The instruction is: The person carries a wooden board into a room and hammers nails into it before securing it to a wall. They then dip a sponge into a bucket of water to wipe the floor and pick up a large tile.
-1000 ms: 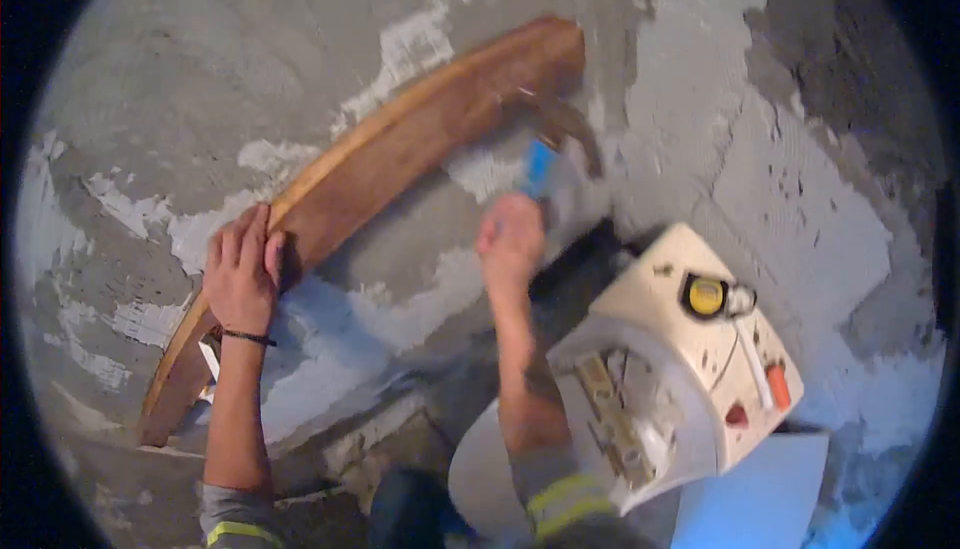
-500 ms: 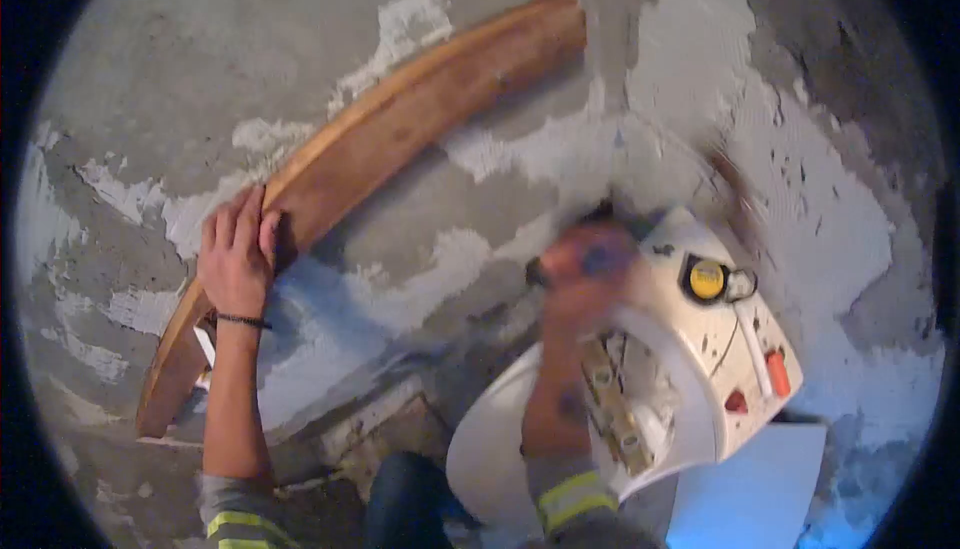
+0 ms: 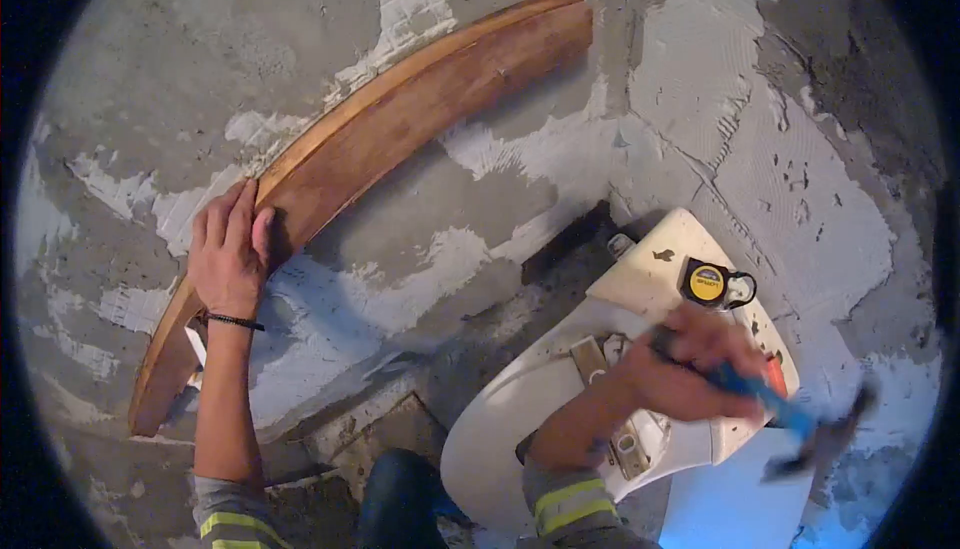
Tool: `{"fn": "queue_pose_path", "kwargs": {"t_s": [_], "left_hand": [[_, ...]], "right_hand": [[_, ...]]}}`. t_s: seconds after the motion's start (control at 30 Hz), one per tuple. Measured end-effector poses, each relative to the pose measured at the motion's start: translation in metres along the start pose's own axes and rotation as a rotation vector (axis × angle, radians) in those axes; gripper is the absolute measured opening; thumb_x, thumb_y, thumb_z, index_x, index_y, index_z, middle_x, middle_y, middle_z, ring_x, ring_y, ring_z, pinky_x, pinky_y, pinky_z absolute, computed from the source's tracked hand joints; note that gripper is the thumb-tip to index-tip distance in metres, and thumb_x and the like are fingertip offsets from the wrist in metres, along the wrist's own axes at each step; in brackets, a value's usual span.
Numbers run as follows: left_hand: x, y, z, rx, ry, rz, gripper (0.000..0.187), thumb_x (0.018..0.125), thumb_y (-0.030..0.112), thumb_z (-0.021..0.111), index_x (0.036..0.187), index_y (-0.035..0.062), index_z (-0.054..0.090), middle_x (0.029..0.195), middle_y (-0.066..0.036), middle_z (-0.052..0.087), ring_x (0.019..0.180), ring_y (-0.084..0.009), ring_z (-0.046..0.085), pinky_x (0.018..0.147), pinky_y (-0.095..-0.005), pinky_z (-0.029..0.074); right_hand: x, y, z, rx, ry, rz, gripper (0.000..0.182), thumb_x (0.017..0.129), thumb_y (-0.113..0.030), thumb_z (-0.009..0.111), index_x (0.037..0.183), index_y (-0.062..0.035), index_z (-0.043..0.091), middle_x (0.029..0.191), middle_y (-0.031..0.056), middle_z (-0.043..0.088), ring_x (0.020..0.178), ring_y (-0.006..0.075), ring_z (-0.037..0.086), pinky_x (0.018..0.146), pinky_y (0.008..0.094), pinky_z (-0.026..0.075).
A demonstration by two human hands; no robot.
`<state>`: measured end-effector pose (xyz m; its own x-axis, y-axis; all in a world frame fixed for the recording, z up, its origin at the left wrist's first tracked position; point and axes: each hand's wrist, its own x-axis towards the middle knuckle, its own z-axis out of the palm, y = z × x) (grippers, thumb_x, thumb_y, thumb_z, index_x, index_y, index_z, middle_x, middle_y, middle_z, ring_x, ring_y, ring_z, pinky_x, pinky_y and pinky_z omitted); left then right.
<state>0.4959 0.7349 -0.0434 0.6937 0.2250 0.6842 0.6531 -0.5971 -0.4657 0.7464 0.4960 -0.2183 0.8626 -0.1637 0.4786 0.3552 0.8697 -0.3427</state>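
Observation:
A long wooden board (image 3: 400,129) lies against the rough wall, slanting up to the right and looking bowed through the lens. My left hand (image 3: 228,249) grips its top edge near the lower left part, fingers over the edge and thumb on the face. In my right hand (image 3: 690,364) is a hammer (image 3: 770,399) with a blue handle, its dark head blurred and pointing down to the right. That hand is above a white toilet (image 3: 500,429). A yellow and black tape measure (image 3: 706,282) rests on the toilet's tank.
A metal-framed spirit level (image 3: 630,449) appears to lie in the toilet's opening, partly behind my right arm. An orange-red object (image 3: 775,374) sits on the tank. A white panel (image 3: 740,489) stands at lower right. Patchy plaster covers the wall (image 3: 720,119).
My right hand has swung with the hammer from beside the tank's left corner, down and right over the toilet. My left hand stays on the board, shifted only slightly.

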Motion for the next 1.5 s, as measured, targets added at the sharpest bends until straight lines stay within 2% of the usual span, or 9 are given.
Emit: {"fn": "queue_pose_path", "kwargs": {"t_s": [0.1, 0.17, 0.47, 0.63, 1.1, 1.17, 1.27, 1.33, 1.5], "left_hand": [[-0.003, -0.005, 0.006, 0.016, 0.036, 0.032, 0.032, 0.086, 0.025, 0.064, 0.115, 0.0113, 0.064, 0.108, -0.005, 0.063, 0.096, -0.0262, 0.058, 0.084, -0.0354, 0.049], [-0.007, -0.006, 0.002, 0.013, 0.021, 0.046, 0.032, 0.086, 0.025, 0.064, 0.115, 0.0114, 0.064, 0.109, -0.005, 0.063, 0.096, -0.0262, 0.058, 0.084, -0.0355, 0.049], [-0.001, -0.005, 0.005, 0.008, 0.04, 0.03, 0.035, 0.084, 0.023, 0.066, 0.116, 0.0109, 0.063, 0.11, -0.005, 0.063, 0.095, -0.0267, 0.058, 0.082, -0.0351, 0.049], [-0.003, -0.008, 0.004, -0.015, 0.044, 0.04, 0.035, 0.083, 0.025, 0.067, 0.115, 0.0113, 0.063, 0.11, -0.005, 0.063, 0.095, -0.0259, 0.059, 0.082, -0.035, 0.05], [-0.001, -0.007, 0.006, -0.001, 0.053, 0.058, 0.034, 0.085, 0.024, 0.065, 0.116, 0.0093, 0.063, 0.108, -0.008, 0.063, 0.096, -0.0278, 0.058, 0.084, -0.0361, 0.049], [0.001, -0.006, 0.006, 0.006, 0.043, 0.049, 0.034, 0.086, 0.024, 0.065, 0.116, 0.0096, 0.063, 0.108, -0.007, 0.063, 0.096, -0.0276, 0.058, 0.084, -0.0361, 0.049], [-0.006, -0.001, 0.004, 0.002, 0.024, 0.042, 0.033, 0.086, 0.024, 0.064, 0.117, 0.0104, 0.063, 0.109, -0.007, 0.063, 0.096, -0.0272, 0.058, 0.084, -0.0361, 0.049], [-0.012, -0.006, -0.002, 0.0, -0.026, 0.069, 0.033, 0.086, 0.024, 0.064, 0.117, 0.0108, 0.063, 0.11, -0.006, 0.063, 0.097, -0.0269, 0.058, 0.084, -0.0361, 0.049], [-0.001, -0.005, 0.002, 0.013, 0.039, 0.046, 0.034, 0.086, 0.024, 0.064, 0.117, 0.0112, 0.063, 0.112, -0.005, 0.062, 0.097, -0.0265, 0.058, 0.085, -0.0354, 0.049]], "right_hand": [[-0.048, 0.085, -0.018, 0.934, 0.174, 0.55, 0.031, 0.087, -0.043, 0.054, 0.092, -0.0128, 0.06, 0.087, 0.0035, 0.064, 0.074, 0.0207, 0.057, 0.065, 0.0369, 0.047], [-0.084, 0.173, 0.034, -0.548, -0.235, 0.839, 0.04, 0.09, -0.047, 0.047, 0.085, -0.0075, 0.054, 0.079, 0.0086, 0.059, 0.073, 0.0196, 0.057, 0.062, 0.0351, 0.045], [0.036, -0.049, 0.033, 0.134, 0.013, -0.344, 0.057, 0.086, -0.071, 0.037, 0.092, -0.0182, 0.056, 0.068, 0.0018, 0.055, 0.047, 0.0128, 0.039, 0.05, 0.0318, 0.042], [-0.036, 0.041, 0.072, 0.646, 0.468, 0.587, 0.061, 0.081, -0.076, 0.041, 0.098, -0.0177, 0.053, 0.067, 0.0028, 0.053, 0.049, 0.0163, 0.041, 0.046, 0.0333, 0.039], [-0.024, 0.026, 0.055, 0.405, 0.207, 0.101, 0.048, 0.091, -0.058, 0.045, 0.086, -0.0104, 0.048, 0.064, 0.0032, 0.049, 0.05, 0.0158, 0.046, 0.046, 0.031, 0.042], [-0.071, 0.125, 0.058, -0.672, -0.014, 0.066, 0.046, 0.091, -0.056, 0.046, 0.087, -0.0098, 0.047, 0.065, 0.0037, 0.05, 0.051, 0.017, 0.047, 0.047, 0.0312, 0.043], [-0.055, 0.114, 0.088, 0.108, 0.222, 0.766, 0.043, 0.092, -0.052, 0.046, 0.088, -0.0091, 0.046, 0.066, 0.0045, 0.052, 0.053, 0.0187, 0.048, 0.047, 0.0315, 0.044], [-0.043, 0.129, 0.036, -0.93, 0.217, 0.103, 0.046, 0.089, -0.055, 0.049, 0.091, -0.0091, 0.049, 0.066, 0.0044, 0.05, 0.052, 0.0185, 0.048, 0.046, 0.0328, 0.043], [0.043, -0.056, 0.037, 0.17, -0.017, -0.295, 0.059, 0.087, -0.07, 0.042, 0.096, -0.0137, 0.057, 0.063, -0.0024, 0.037, 0.052, 0.0089, 0.034, 0.048, 0.0256, 0.032]]}}
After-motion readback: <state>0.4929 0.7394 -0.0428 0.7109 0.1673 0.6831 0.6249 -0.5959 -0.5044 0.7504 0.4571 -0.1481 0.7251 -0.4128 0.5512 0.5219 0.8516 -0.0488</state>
